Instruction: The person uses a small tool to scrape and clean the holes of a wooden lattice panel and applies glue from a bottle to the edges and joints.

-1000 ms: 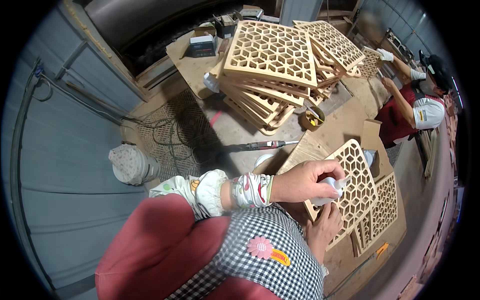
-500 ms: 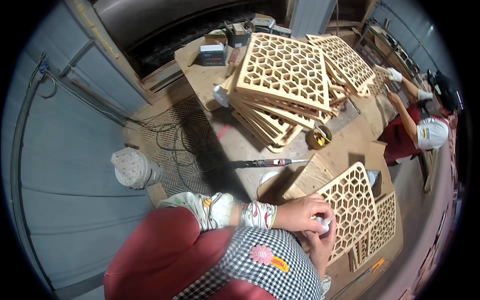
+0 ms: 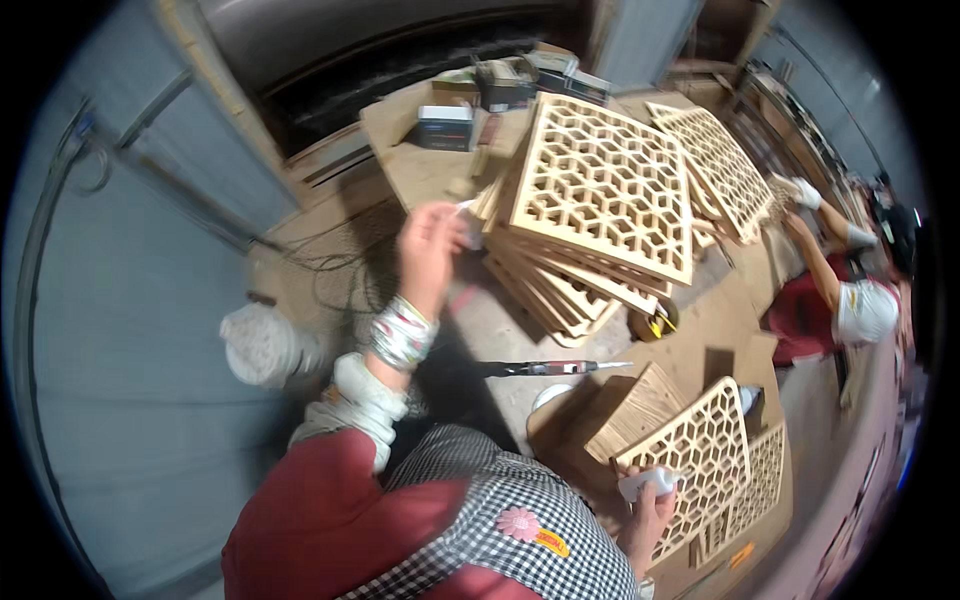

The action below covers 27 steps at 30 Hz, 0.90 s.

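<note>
At the left edge of a pale wooden lattice panel (image 3: 712, 440), the right hand (image 3: 652, 514) is closed around a small white plastic bottle (image 3: 638, 485); beside a stack of similar pale wooden panels (image 3: 605, 190) on the table (image 3: 480, 312), the left hand (image 3: 430, 248) has its fingers bunched, but blur hides whether they grip anything

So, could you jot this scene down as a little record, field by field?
Left hand: near a tall stack of pale wooden lattice panels; grip too blurred to tell
Right hand: holding a small white bottle
Beside the bottle: single pale wooden lattice panel
Tabletop: slim red-and-black tool
Left of the table: white bucket
</note>
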{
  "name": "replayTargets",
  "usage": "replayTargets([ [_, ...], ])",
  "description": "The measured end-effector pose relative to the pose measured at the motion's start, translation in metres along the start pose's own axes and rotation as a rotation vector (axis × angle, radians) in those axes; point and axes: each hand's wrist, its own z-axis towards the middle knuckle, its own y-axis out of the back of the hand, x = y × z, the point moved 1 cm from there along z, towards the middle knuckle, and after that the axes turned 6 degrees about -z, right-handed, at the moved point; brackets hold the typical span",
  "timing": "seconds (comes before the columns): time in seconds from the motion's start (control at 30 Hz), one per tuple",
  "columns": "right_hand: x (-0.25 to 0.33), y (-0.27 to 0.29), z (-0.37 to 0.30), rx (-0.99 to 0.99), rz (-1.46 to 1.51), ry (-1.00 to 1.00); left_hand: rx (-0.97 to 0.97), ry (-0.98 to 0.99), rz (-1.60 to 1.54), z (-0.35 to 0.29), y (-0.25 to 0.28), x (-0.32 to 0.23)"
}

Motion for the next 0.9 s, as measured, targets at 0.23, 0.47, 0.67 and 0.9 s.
replayTargets([
  [0.23,-0.017,-0.01,-0.008,-0.002,-0.023,-0.17,0.341,0.097,1.237,0.157,0.074,0.178],
  [0.47,-0.003,-0.015,-0.015,-0.025,-0.035,-0.165,0.819,-0.358,1.946,0.276,0.121,0.308],
  [0.67,0.038,-0.001,-0.031,-0.146,0.123,-0.129,0.556,0.279,0.892,0.242,0.123,0.296],
  [0.9,0.181,0.019,-0.023,-0.068,0.145,0.032,-0.187,0.49,0.816,0.15,0.205,0.236],
])
